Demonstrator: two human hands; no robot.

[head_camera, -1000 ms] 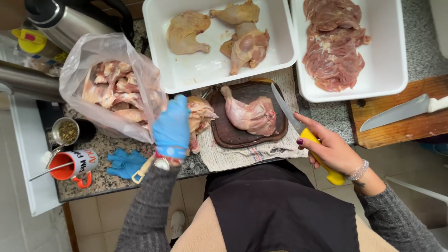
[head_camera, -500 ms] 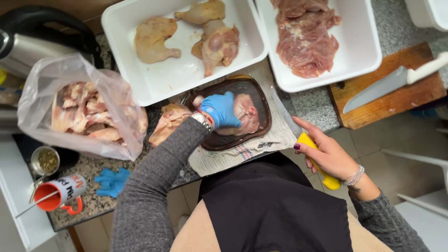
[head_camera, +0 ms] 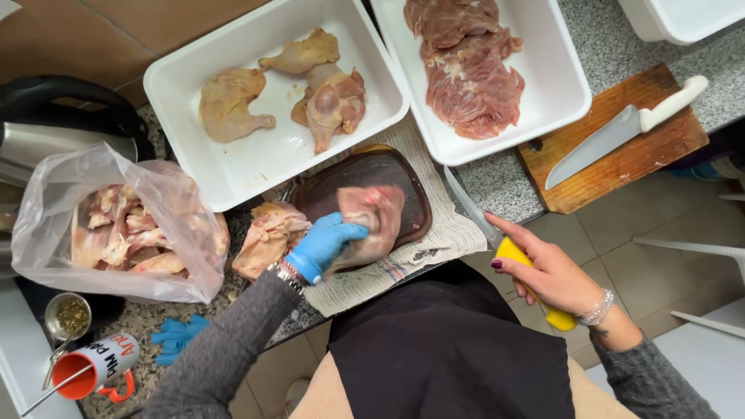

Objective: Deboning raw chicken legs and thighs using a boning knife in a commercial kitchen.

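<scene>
1. On the dark board [head_camera: 403, 186], the left hand [head_camera: 324, 244], gloved, pinched a raw chicken leg [head_camera: 371, 221]; slick skin could slip.
2. Right hand [head_camera: 547, 271] wrapped a yellow-handled knife [head_camera: 497, 237], blade near the leg; fingers at risk.
3. Board sat on a cloth [head_camera: 434, 240] overhanging the counter edge; it could shift.

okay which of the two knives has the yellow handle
The knife in the right hand, blade beside the dark board. The other knife, white-handled, lies on the wooden board.

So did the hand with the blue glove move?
Yes. The left hand in the blue glove went from beside the plastic bag across to the dark cutting board, where it now grips the chicken leg.
</scene>
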